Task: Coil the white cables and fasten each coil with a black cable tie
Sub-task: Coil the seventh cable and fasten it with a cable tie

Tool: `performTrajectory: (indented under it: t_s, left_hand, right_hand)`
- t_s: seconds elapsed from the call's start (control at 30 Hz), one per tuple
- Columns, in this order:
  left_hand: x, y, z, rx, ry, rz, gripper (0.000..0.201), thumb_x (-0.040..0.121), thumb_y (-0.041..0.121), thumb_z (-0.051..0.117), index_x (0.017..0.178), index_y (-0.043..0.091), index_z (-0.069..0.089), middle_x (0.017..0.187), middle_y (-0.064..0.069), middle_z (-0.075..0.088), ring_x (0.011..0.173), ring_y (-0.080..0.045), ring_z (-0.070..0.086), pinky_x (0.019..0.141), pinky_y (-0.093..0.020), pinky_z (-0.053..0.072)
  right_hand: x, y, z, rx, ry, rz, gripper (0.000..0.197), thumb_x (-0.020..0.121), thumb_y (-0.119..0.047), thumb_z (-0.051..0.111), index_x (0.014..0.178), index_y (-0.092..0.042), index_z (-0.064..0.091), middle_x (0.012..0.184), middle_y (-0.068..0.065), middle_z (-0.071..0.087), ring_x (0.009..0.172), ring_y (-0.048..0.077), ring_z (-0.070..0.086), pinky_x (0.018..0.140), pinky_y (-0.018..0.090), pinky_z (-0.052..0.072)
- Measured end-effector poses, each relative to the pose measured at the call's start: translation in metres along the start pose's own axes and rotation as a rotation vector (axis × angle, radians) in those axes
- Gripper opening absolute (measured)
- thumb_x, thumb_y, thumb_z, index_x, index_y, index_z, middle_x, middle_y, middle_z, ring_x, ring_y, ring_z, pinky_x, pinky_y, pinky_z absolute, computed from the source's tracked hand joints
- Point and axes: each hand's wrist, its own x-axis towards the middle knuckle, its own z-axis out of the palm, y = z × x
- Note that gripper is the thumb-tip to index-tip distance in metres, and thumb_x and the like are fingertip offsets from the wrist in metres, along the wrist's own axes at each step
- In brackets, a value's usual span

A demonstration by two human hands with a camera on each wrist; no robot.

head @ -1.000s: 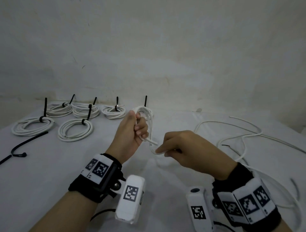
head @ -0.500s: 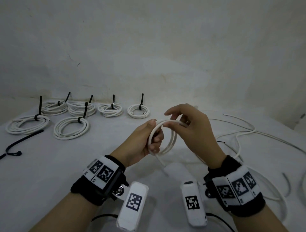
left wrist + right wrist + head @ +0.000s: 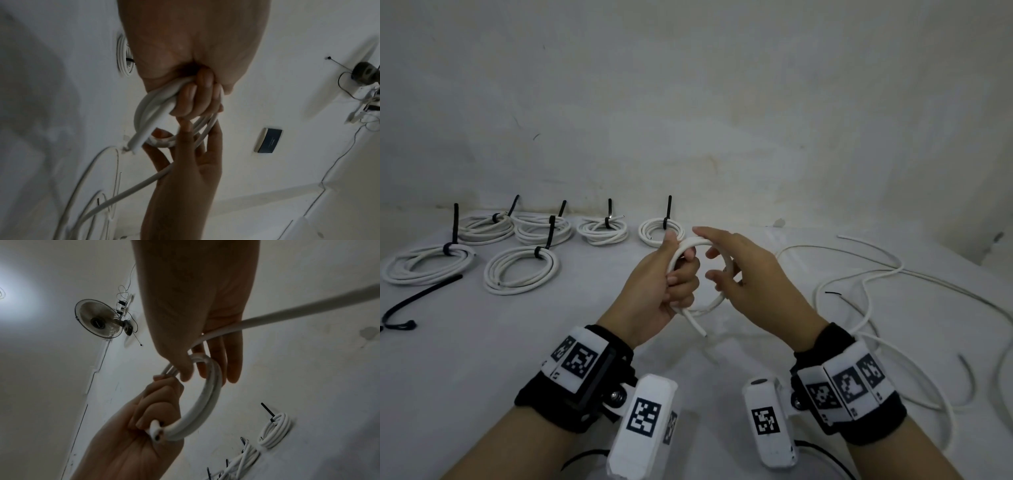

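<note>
above the middle of the surface [image 3: 465, 359], the left hand [image 3: 654, 294] grips a small upright coil [image 3: 702, 274] of white cable [image 3: 859, 274]. the right hand [image 3: 753, 274], fingers loosely spread, guides the loose length, which trails off toward the right edge.

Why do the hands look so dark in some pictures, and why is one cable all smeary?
In both wrist views, bright walls behind leave the left hand and right hand shadowy; in the right wrist view the cable blurs near the lens; the head view is evenly lit.
</note>
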Motion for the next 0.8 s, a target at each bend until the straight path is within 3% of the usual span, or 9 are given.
performTrajectory:
  t_s: [0.1,0.2,0.27,0.43,0.5,0.63,0.73,0.8]
  left_hand:
    - [-0.001,0.002,0.0,0.048,0.024,0.012,0.04,0.081,0.052,0.04,0.075,0.013,0.046,0.05,0.006,0.024,0.036,-0.003,0.022,0.039,-0.015,0.024]
    - [-0.001,0.002,-0.002,0.095,0.063,0.021,0.034,0.087,0.043,0.045,0.074,0.012,0.048,0.052,0.006,0.024,0.038,-0.004,0.025,0.04,-0.015,0.028]
    - [0.0,0.002,-0.003,0.092,0.064,0.013,0.032,0.092,0.037,0.044,0.074,0.011,0.048,0.051,0.006,0.025,0.038,-0.004,0.026,0.04,-0.015,0.029]
    - [-0.002,0.002,-0.003,0.061,-0.038,-0.037,0.032,0.087,0.041,0.043,0.073,0.013,0.047,0.048,0.007,0.026,0.037,-0.004,0.026,0.04,-0.016,0.029]
    - [-0.002,0.002,-0.003,0.079,-0.047,-0.052,0.036,0.094,0.04,0.037,0.068,0.015,0.041,0.047,0.008,0.023,0.035,-0.003,0.022,0.039,-0.016,0.023]
    - [0.001,0.006,-0.006,0.001,-0.001,0.003,0.038,0.099,0.036,0.031,0.066,0.017,0.035,0.044,0.009,0.023,0.033,-0.001,0.019,0.039,-0.017,0.014]
    - [0.005,0.017,-0.016,-0.204,0.061,0.071,0.038,0.099,0.036,0.029,0.065,0.019,0.036,0.041,0.009,0.025,0.029,0.0,0.02,0.035,-0.015,0.015]
    - [0.007,0.025,-0.026,-0.317,0.091,0.128,0.04,0.1,0.037,0.028,0.064,0.019,0.037,0.04,0.008,0.026,0.029,-0.002,0.018,0.033,-0.014,0.016]
  right_hand:
    - [-0.001,0.0,-0.001,0.029,-0.075,0.008,0.064,0.09,0.008,0.049,0.141,-0.029,0.041,0.106,-0.004,0.051,0.071,0.012,0.059,0.063,0.017,0.052]
    - [-0.001,0.001,-0.002,0.05,-0.111,-0.015,0.065,0.091,0.012,0.039,0.142,-0.028,0.039,0.111,-0.001,0.05,0.072,0.011,0.06,0.06,0.025,0.055]
    - [-0.001,0.003,-0.003,0.052,-0.114,-0.041,0.065,0.091,0.014,0.038,0.142,-0.026,0.039,0.111,0.001,0.05,0.072,0.011,0.06,0.059,0.024,0.055]
    - [-0.002,0.009,-0.002,0.083,-0.035,-0.06,0.068,0.086,0.02,0.038,0.139,-0.022,0.043,0.105,0.003,0.053,0.066,0.012,0.062,0.071,0.002,0.041]
    - [-0.001,0.008,0.0,0.115,-0.02,-0.065,0.067,0.086,0.02,0.038,0.136,-0.025,0.044,0.105,0.005,0.055,0.066,0.01,0.063,0.071,0.004,0.041]
    - [-0.001,0.002,-0.006,0.263,0.02,0.028,0.046,0.097,0.001,0.043,0.124,-0.035,0.052,0.097,0.004,0.06,0.064,0.013,0.064,0.057,0.024,0.054]
    - [-0.002,0.014,-0.02,0.299,0.003,0.156,0.024,0.098,-0.01,0.049,0.109,-0.025,0.062,0.07,-0.002,0.06,0.048,0.013,0.056,0.053,0.021,0.05]
    - [-0.004,0.027,-0.025,0.268,-0.008,0.192,0.019,0.097,-0.011,0.05,0.1,-0.023,0.064,0.063,-0.004,0.057,0.05,0.01,0.054,0.056,0.019,0.047]
